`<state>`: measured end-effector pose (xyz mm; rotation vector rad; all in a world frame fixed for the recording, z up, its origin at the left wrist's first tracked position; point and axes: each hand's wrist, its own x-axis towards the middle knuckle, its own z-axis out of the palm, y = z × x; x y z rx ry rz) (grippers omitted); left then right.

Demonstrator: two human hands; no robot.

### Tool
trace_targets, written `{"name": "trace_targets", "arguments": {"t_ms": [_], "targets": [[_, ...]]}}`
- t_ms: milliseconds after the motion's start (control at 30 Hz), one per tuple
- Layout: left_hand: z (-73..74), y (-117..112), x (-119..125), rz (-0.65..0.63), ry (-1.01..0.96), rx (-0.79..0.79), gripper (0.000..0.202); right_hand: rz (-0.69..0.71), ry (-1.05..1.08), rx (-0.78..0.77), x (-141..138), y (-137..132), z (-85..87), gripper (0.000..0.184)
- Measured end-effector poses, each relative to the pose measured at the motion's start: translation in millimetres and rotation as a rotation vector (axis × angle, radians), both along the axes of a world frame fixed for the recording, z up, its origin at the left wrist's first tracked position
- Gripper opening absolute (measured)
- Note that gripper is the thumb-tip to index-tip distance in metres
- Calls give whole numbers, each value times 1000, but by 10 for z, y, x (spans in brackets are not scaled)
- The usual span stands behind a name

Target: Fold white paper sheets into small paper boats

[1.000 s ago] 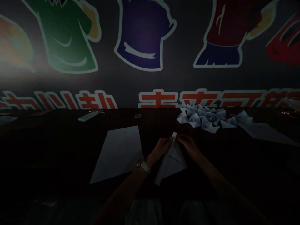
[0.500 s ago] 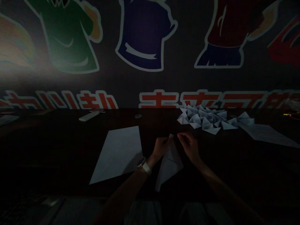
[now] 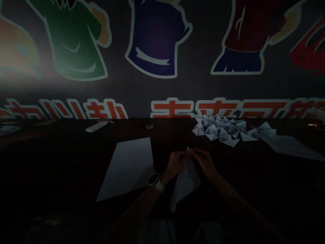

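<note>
Both hands meet over a half-folded paper [image 3: 186, 181], which lies on the dark bench [image 3: 63, 162] just right of the flat sheet [image 3: 128, 167]. The left hand [image 3: 176, 162], with a watch [image 3: 154, 179] on its wrist, and the right hand [image 3: 204, 162] come together at the paper's far tip. Each grip looks pressed together there, pinching that pointed end, though the room is too dim for me to make out single fingers. The near end of the paper trails loose toward the person.

Farther back and to the right of the flat sheet sits a heap of small folded pieces [image 3: 220, 130]. Behind the sheet and to its left lies a pale slim bar [image 3: 95, 126].

As I judge it, the poor light is the main hazard. Edges are hard to line up, so a crease could run crooked. With both hands at the tip and nothing pinning the loose end, the paper could also swivel, and a hard pinch might tear the point.
</note>
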<state>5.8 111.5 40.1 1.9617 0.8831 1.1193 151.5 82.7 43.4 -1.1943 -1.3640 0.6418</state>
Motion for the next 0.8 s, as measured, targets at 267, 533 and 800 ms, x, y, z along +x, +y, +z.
{"name": "trace_targets", "arguments": {"t_ms": [267,533,800], "targets": [[69,-40,11,-9,-132,-54,33,1,-96,56,1,1,42,28],[53,-21,20,-17,-421,-245,22,-2,-222,118,-39,-36,51,32],[42,122,-53,200,-422,-192,24,192,-128,-102,-78,-4,-25,38]]}}
